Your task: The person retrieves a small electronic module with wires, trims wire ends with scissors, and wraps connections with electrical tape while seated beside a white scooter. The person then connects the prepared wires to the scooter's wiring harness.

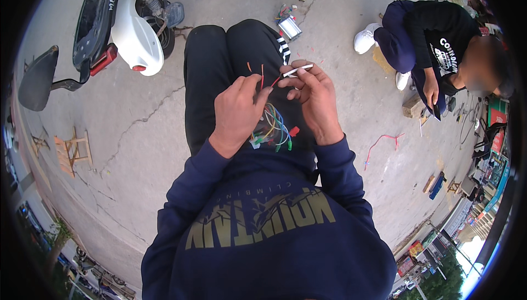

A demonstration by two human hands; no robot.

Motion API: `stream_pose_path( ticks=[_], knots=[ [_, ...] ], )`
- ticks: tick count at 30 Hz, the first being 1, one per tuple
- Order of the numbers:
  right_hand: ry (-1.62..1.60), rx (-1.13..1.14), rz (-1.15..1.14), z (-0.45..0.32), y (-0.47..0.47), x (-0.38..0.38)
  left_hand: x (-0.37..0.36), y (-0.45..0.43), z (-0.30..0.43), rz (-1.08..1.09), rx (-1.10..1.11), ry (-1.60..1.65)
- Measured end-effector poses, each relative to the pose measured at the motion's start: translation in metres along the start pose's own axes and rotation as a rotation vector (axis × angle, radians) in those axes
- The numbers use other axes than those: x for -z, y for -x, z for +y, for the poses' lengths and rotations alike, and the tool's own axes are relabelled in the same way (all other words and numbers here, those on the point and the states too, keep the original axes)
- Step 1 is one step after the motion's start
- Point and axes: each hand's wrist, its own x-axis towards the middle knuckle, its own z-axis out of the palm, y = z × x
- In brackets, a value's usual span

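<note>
Thin red wire (262,78) with a bare copper-coloured end stands up from the fingertips of my left hand (241,110). My right hand (315,98) pinches a slim white stick-like piece (298,70) between thumb and fingers. A second red wire (276,81) runs between the two hands, its dark end at my right fingers. On my lap, below and between the hands, lies a bundle of coloured wires (280,123) with green connectors (290,145), a red connector (294,131) and a white connector (255,142). My left palm hides part of the wiring.
A white scooter (138,32) stands at upper left. A silver finned metal box (290,28) with wires lies on the concrete past my knees. Another person (432,44) crouches at right, holding a dark object, near a block (413,105). A loose red wire (383,137) lies on the ground.
</note>
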Motion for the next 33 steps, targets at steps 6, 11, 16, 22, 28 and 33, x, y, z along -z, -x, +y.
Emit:
stream_pose_path(
  ticks=[6, 11, 16, 22, 28, 33],
  knots=[
    [-0.148, -0.145, -0.113, -0.003, 0.005, 0.014, -0.001, -0.004, 0.005, -0.077, 0.055, 0.152],
    [-0.106, -0.147, -0.113, -0.009, 0.018, 0.026, -0.002, 0.006, 0.004, -0.232, 0.017, 0.319],
    [0.354, 0.018, -0.128, -0.014, 0.037, 0.042, -0.002, 0.0, 0.005, -0.358, -0.091, 0.292],
    [1.798, 1.1, -0.333, -0.039, 0.039, 0.027, 0.004, -0.001, 0.005, -0.446, -0.127, 0.331],
    [2.107, 1.47, -0.593, -0.053, 0.035, 0.027, 0.006, 0.0, 0.004, -0.433, -0.131, 0.428],
    [2.252, 1.543, -0.67, -0.057, 0.036, 0.023, 0.001, 0.002, 0.001, -0.417, -0.165, 0.447]
  ],
)
